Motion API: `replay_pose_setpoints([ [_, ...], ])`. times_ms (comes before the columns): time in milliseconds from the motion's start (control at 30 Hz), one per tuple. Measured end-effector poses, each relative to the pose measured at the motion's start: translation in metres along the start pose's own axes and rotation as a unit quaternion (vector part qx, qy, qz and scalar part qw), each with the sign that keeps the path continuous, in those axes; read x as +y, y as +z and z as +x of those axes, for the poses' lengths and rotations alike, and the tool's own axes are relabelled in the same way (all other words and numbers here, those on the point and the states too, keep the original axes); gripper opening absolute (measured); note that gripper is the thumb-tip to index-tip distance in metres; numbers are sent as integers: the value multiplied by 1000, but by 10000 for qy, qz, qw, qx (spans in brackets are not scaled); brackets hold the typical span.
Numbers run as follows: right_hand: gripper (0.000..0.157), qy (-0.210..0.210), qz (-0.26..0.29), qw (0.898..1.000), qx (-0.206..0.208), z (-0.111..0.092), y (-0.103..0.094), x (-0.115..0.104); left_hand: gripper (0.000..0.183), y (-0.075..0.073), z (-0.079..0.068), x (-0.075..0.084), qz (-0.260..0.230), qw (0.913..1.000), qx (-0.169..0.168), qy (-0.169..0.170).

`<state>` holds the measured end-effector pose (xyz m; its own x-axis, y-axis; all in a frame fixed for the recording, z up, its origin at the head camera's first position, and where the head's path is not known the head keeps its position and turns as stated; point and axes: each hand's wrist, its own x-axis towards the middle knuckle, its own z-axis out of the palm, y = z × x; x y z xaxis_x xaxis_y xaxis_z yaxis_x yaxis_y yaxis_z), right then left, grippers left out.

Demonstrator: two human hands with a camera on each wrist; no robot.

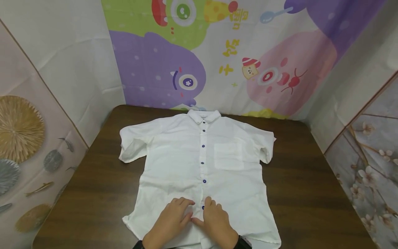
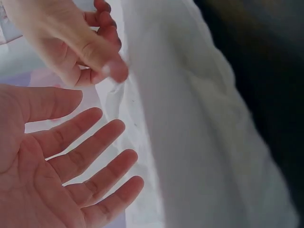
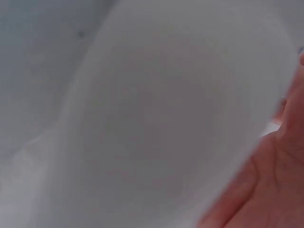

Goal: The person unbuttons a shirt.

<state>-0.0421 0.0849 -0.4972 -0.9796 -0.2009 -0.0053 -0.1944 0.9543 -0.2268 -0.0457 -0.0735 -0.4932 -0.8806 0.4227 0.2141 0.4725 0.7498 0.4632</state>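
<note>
Your left hand [image 1: 171,218] is spread, your right hand [image 1: 216,221] sits at the near button [image 1: 203,208], can't tell if pinching; probably best to press the shirt [image 1: 174,155], front-up on the table [image 1: 304,180], lightly flat.

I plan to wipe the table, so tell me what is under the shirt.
The table is under the shirt; its brown top shows to either side. The covered stretch is hidden, so whether anything else lies there cannot be told.

Blurred white cloth [image 3: 161,118] fills most of the view. The right hand [image 3: 273,183] shows partly, lower right.
</note>
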Motion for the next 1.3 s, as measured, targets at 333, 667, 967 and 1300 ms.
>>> replay_pose_setpoints([
  [333, 34, 89, 40, 9999, -37, -2, 7, 1, 17, -2, -2, 0, -218, 9996, -57, -194],
  [667, 13, -146, 185, 9997, -30, 1, -6, 9, 15, 3, -2, 1, -333, 9993, 94, -121],
  [967, 8, -238, 1551, 9870, -355, 12, -39, 19, 15, 4, 9, 5, -434, 9987, 274, -30],
  [1300, 14, 57, 2833, 9590, 59, 25, -63, 24, 33, -3, 30, 16, -669, 9931, 964, -64],
])
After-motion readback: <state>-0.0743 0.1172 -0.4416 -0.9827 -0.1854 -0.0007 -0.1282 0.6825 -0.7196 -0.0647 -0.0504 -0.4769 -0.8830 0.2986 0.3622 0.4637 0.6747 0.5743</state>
